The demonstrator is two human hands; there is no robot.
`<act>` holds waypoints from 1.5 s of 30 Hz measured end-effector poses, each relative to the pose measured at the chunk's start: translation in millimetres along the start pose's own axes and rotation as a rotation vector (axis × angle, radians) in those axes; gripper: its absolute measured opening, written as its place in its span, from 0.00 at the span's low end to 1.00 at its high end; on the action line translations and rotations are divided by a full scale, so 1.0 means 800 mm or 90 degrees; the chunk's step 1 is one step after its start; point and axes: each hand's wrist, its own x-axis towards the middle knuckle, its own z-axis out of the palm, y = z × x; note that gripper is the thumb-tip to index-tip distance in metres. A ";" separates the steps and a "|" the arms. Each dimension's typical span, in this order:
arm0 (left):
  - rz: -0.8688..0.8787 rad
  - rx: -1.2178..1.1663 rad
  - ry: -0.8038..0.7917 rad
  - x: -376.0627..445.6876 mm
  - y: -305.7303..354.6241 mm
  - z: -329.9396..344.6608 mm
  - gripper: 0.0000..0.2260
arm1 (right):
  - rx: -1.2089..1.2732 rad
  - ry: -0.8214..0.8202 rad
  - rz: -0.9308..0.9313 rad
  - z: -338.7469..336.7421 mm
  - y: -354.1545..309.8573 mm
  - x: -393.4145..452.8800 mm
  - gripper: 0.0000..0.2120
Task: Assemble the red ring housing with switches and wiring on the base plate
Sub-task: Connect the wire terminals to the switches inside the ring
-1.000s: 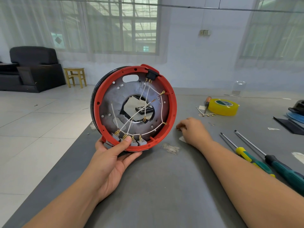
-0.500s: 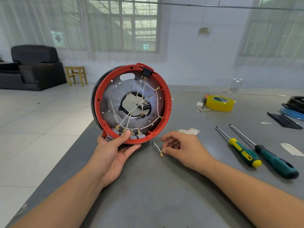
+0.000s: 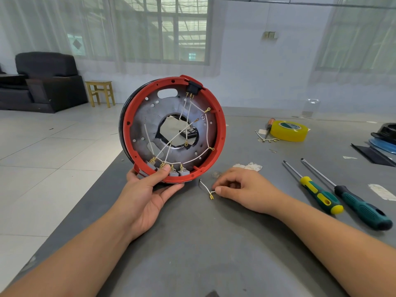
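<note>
red ring housing [image 3: 218, 133] upright, holds switches [image 3: 169, 169], wiring [image 3: 205, 133] | left hand [image 3: 147, 196] grips rim

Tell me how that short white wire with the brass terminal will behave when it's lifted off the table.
The wire is thin and already curved, so it will probably flop and bend rather than hold a line. It looks very light; the right hand pinches it by one end alone. The brass terminal likely makes that end dangle, and being so small, it could slip from the fingers.

Pale walls [image 3: 257, 67], curtained windows [image 3: 171, 28] with daylight, white tiled floor [image 3: 42, 168], black armchair [image 3: 45, 80], small yellow stool [image 3: 100, 92]
</note>
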 end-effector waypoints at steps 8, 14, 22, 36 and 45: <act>-0.007 -0.006 0.010 0.000 0.001 0.000 0.36 | -0.016 0.034 -0.069 0.021 -0.013 -0.003 0.05; -0.020 -0.033 0.011 -0.005 0.005 0.003 0.30 | 0.077 -0.039 -0.086 0.015 -0.013 -0.008 0.04; -0.054 -0.015 -0.007 -0.011 0.007 0.006 0.29 | 0.279 0.004 -0.097 0.017 -0.031 -0.007 0.02; -0.089 0.081 -0.103 -0.022 0.003 0.017 0.37 | 0.001 0.274 -0.159 0.028 -0.063 0.011 0.03; -0.080 0.088 -0.114 -0.020 -0.001 0.015 0.39 | -0.070 0.240 -0.196 0.027 -0.071 0.012 0.05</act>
